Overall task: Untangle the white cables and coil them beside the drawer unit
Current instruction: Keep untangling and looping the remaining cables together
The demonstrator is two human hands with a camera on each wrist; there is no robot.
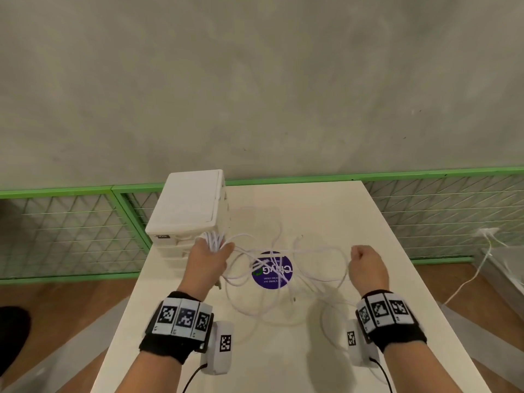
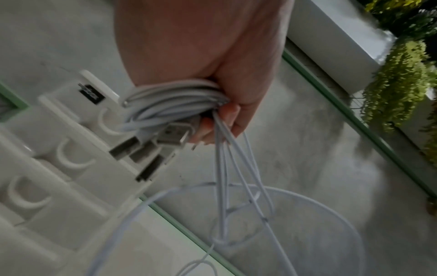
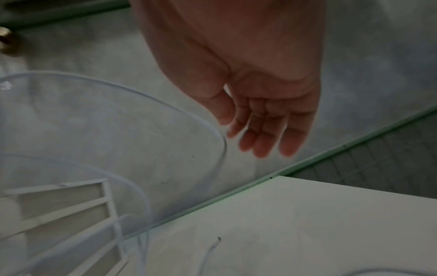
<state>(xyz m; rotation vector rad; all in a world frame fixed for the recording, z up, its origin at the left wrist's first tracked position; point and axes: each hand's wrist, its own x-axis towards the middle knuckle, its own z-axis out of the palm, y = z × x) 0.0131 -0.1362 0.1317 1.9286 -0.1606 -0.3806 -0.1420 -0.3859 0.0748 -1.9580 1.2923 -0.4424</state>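
Observation:
My left hand (image 1: pixel 211 252) is raised just in front of the white drawer unit (image 1: pixel 187 205) and grips a coiled bunch of white cables (image 2: pixel 175 100). USB plugs (image 2: pixel 173 136) stick out of the bunch below my fingers. Several strands hang from this hand to a loose tangle of cables (image 1: pixel 286 282) spread over the table's middle. My right hand (image 1: pixel 367 265) hovers to the right of the tangle. In the right wrist view its fingers (image 3: pixel 262 134) hang relaxed and hold nothing. A cable loop (image 3: pixel 165 104) curves close beside them.
The white table (image 1: pixel 312 358) carries a round purple sticker (image 1: pixel 276 275) under the tangle. A green wire fence (image 1: pixel 71 234) runs behind and left of the table. Another white cord (image 1: pixel 479 268) trails on the floor at the right.

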